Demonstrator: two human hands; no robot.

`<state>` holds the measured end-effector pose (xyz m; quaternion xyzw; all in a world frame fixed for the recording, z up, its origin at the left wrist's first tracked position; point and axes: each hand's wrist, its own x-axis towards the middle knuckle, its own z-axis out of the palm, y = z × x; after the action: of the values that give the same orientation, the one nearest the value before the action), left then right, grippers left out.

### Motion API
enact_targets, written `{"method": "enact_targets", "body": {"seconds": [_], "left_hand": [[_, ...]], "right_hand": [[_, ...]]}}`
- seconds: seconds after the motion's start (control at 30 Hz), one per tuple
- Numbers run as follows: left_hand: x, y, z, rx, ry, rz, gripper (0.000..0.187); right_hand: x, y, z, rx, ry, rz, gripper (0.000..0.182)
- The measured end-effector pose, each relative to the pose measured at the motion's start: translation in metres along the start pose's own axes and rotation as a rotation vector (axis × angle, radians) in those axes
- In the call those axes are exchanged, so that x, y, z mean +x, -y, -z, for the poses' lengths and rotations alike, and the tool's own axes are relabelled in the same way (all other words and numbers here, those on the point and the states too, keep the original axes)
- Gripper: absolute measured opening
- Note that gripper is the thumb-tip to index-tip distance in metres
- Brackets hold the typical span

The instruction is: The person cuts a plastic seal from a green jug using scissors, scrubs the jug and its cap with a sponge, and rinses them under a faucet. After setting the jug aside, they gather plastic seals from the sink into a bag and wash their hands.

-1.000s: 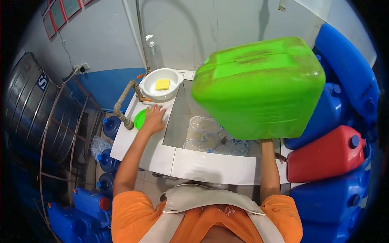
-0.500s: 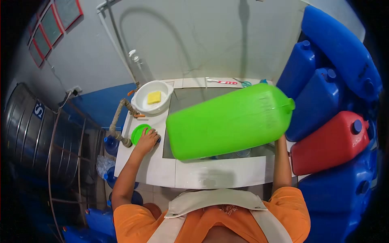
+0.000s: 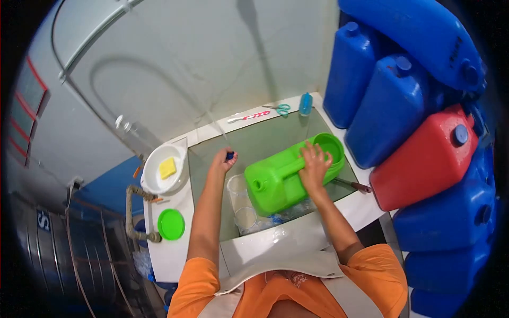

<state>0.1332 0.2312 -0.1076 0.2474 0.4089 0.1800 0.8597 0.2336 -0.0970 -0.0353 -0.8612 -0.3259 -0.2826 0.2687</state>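
Lying on its side in the sink (image 3: pixel 249 140), the green can (image 3: pixel 289 175) has its open spout facing the near left and its base toward the red can (image 3: pixel 429 159). The right hand (image 3: pixel 314 165) rests flat on top of it, fingers (image 3: pixel 313 151) spread wide and palm pressed down near the handle; nothing is pinched, the hand simply bears on the plastic. The left hand (image 3: pixel 222 160) is curled tight around a small dark blue thing (image 3: pixel 230 155), only the tip of which shows above the fist, so what it is cannot be told. That fist hangs over the sink just left of the can, not touching it. Clear cups (image 3: pixel 241 201) lie in the sink under and beside the spout end.

On the left rim stands a white bowl (image 3: pixel 159 183) with a yellow sponge (image 3: pixel 167 168) in it, and nearer the person a green lid (image 3: pixel 171 224) lies flat on the counter (image 3: pixel 175 254), well apart from the can. On the far rim lie a toothbrush (image 3: pixel 247 117), scissors (image 3: pixel 280 109) and a small blue bottle (image 3: pixel 305 104). Blue cans (image 3: pixel 392 106) are stacked on the right above and behind the red one. A pipe (image 3: pixel 132 212) bends along the counter's left edge.
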Motion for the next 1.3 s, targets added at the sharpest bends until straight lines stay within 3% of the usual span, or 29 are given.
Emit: {"method": "enact_targets", "body": {"seconds": [0.03,0.07,0.13,0.17,0.27,0.33,0.37,0.43,0.47,0.53,0.6,0.63,0.7,0.8,0.93,1.03,1.17,1.23,1.3], "left_hand": [[0.025,0.009,-0.009,0.002,-0.114,-0.046,0.011],[0.04,0.015,-0.014,0.023,-0.097,-0.033,0.011],[0.06,0.028,-0.021,-0.026,-0.278,-0.048,0.01],[0.064,0.033,-0.023,-0.007,-0.268,-0.034,0.01],[0.089,0.032,-0.019,0.02,-0.275,0.137,0.013],[0.131,0.031,0.01,0.036,-0.092,0.404,0.017],[0.123,0.036,0.005,0.043,-0.093,0.414,0.017],[0.077,0.044,-0.011,0.487,-0.118,0.362,0.022],[0.06,0.047,-0.014,0.487,-0.12,0.37,0.022],[0.019,0.05,-0.006,0.753,0.077,0.203,0.019],[-0.048,0.032,-0.011,0.759,0.159,0.145,0.019],[-0.092,0.027,-0.001,0.746,0.113,0.165,0.019],[-0.153,0.015,-0.014,1.003,0.279,-0.208,0.028],[-0.211,0.034,-0.018,1.157,0.369,-0.341,0.038],[-0.226,0.068,-0.007,1.312,0.22,-0.558,0.033],[-0.236,0.086,-0.008,1.305,0.03,-0.547,0.032],[-0.252,0.095,-0.012,1.398,-0.003,-0.491,0.03],[-0.248,0.112,0.003,1.543,0.177,-1.085,0.032],[-0.25,0.115,0.005,1.503,0.251,-1.075,0.032]], "right_hand": [[-0.01,0.001,-0.006,-0.007,0.025,0.03,0.031],[-0.017,0.0,-0.009,-0.013,0.051,0.059,0.027],[-0.018,-0.005,-0.006,-0.01,0.064,0.009,0.026],[-0.022,-0.006,-0.001,0.013,0.093,-0.029,0.026],[-0.027,-0.009,0.011,-0.019,0.115,-0.048,0.032],[-0.034,-0.011,0.016,-0.045,0.133,-0.041,0.035],[-0.038,-0.012,0.018,-0.062,0.153,-0.021,0.038],[-0.04,-0.009,0.018,-0.067,0.133,-0.02,0.041],[-0.04,-0.008,0.018,-0.065,0.11,-0.008,0.044],[-0.04,-0.007,0.021,-0.069,0.11,0.0,0.044],[-0.03,-0.005,0.02,-0.057,0.114,0.015,0.045],[-0.033,0.002,0.024,-0.058,0.22,0.014,0.048],[-0.027,0.006,0.028,-0.061,0.32,0.032,0.052],[-0.023,0.018,0.029,-0.064,0.426,0.062,0.054],[-0.03,0.025,0.029,-0.096,0.409,0.081,0.051],[-0.041,0.026,0.029,-0.084,0.392,0.1,0.051],[-0.053,0.023,0.038,-0.081,0.325,0.107,0.05],[-0.06,0.016,0.042,-0.088,0.332,0.108,0.05],[-0.065,0.012,0.046,-0.098,0.335,0.106,0.05]]}}
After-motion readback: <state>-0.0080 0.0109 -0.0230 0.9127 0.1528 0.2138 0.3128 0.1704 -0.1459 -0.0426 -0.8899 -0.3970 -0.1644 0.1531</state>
